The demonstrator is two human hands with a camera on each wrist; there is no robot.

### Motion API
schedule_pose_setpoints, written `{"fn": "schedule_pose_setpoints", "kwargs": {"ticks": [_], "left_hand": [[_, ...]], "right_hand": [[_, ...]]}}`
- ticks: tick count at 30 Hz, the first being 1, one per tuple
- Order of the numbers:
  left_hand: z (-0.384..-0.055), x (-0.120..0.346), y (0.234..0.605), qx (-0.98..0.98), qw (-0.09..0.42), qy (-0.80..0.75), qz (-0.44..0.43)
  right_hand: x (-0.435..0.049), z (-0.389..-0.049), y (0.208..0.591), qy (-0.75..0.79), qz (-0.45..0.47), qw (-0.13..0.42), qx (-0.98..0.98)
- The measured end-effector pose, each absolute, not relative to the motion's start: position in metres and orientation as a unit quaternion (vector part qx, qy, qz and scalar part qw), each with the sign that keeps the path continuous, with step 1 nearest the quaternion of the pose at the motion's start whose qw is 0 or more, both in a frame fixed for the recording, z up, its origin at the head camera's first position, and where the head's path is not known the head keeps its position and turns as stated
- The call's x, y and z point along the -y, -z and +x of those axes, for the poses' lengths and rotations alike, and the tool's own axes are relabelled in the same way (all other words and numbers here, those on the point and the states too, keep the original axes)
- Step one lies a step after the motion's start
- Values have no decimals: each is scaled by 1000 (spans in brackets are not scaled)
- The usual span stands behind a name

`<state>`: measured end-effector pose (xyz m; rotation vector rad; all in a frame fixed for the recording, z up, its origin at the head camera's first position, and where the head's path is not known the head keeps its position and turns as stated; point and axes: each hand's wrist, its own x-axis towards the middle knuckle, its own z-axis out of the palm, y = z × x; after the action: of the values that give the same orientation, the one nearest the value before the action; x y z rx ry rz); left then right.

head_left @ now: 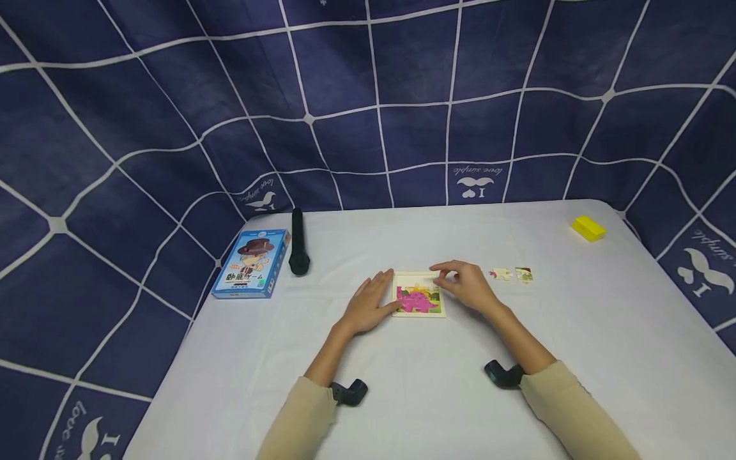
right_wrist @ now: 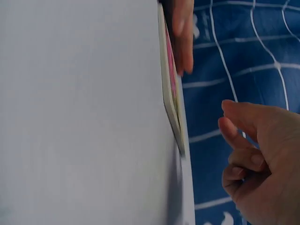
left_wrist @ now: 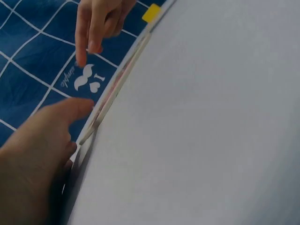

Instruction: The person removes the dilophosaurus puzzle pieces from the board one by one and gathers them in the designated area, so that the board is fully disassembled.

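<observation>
A small dinosaur jigsaw puzzle (head_left: 418, 301) lies in a pale frame on the table. Pink and green pieces fill its lower part; pale backing shows along the top. My left hand (head_left: 367, 304) rests at the frame's left side, fingers fairly straight and thumb over the lower left edge. Above the upper right corner is my right hand (head_left: 467, 285). In the right wrist view its thumb and index fingertips stand slightly apart, with no piece visible between them; the other fingers curl. Two loose puzzle pieces (head_left: 502, 274) lie to the right of that hand.
A blue game box (head_left: 251, 264) and a black microphone-shaped object (head_left: 298, 243) lie at the back left of the white table (head_left: 402, 396). A yellow block (head_left: 588, 228) sits at the back right. Dark blue gridded cloth (head_left: 356, 83) hangs behind.
</observation>
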<state>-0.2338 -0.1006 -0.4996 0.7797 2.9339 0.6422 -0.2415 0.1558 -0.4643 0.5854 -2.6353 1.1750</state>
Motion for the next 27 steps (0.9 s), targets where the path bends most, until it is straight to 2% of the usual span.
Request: {"fn": "schedule_pose_setpoints", "kwargs": {"ticks": [4,12,27], "left_hand": [[-235,99,502,-950,2,-167,265],[-232,99,503,-951,4,-162,264],[-231,101,504,-952,-1,-157,264]], "right_hand": [[-132,-243,469,-401,218,74,887],[-112,-239,485,-347,220,38,911],[-108,-237,494,-364,230,78,899]]}}
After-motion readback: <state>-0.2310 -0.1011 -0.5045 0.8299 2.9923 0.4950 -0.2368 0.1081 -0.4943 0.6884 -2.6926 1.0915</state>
